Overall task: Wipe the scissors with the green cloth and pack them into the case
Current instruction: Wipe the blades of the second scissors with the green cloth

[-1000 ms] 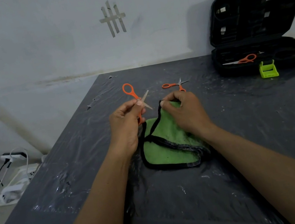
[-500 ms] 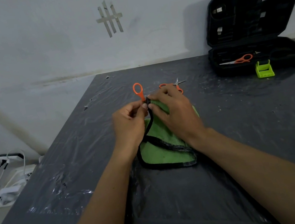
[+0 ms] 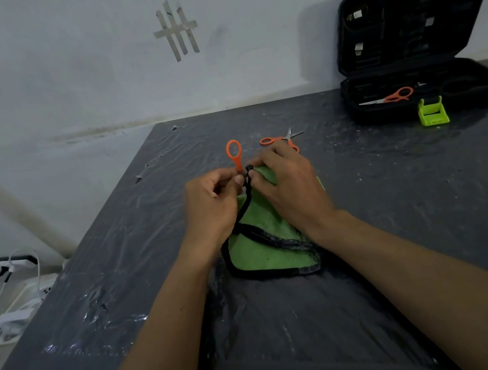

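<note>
My left hand (image 3: 212, 205) grips a pair of orange-handled scissors (image 3: 234, 155); one orange loop sticks up above my fingers and the blades are hidden. My right hand (image 3: 289, 191) pinches the black-edged green cloth (image 3: 266, 246) around the scissors, right beside my left thumb. The cloth's lower part lies on the table. A second pair of orange scissors (image 3: 277, 139) lies on the table just behind my right hand. A third pair (image 3: 390, 97) lies inside the open black case (image 3: 479, 84) at the back right.
A small lime-green plastic holder (image 3: 433, 114) stands in front of the case. The table (image 3: 403, 205) is covered in dark wrinkled plastic sheet. A power strip with cables (image 3: 15, 262) lies on the floor to the left. The wall stands close behind.
A second ago the blades were bare and apart from the cloth. My right hand has brought the cloth over them, and the blades are now covered.
</note>
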The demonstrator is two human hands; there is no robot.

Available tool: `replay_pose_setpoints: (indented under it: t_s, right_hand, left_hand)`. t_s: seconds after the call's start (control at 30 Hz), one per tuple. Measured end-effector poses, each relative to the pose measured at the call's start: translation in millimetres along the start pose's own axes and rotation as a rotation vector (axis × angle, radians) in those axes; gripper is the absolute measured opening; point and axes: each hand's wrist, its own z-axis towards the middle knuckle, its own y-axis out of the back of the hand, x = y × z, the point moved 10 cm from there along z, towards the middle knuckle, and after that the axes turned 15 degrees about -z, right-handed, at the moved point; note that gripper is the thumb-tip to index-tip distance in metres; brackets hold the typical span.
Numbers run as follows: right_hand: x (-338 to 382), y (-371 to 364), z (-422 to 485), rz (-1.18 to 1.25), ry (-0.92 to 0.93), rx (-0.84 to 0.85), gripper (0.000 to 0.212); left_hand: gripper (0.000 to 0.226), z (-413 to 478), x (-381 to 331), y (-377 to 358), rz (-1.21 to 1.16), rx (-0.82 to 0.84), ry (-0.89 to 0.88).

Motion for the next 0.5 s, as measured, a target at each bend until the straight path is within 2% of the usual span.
replay_pose_setpoints:
  t_s: [0.33,0.43,0.5]
  right_hand:
    - [-17,0,3,0.016,-0.078,0.023,0.008]
    - [-30,-4,5,0.037,-0.150,0.039,0.009]
    - [-42,-3,5,0.138,-0.242,0.028,0.012]
  left_hand:
    - [0.017,2,1,2,-0.023,0.012,-0.013]
    - [0.011,2,6,7,-0.182,-0.034,0.041]
    - [0.009,3,11,11,-0.290,-0.082,0.080]
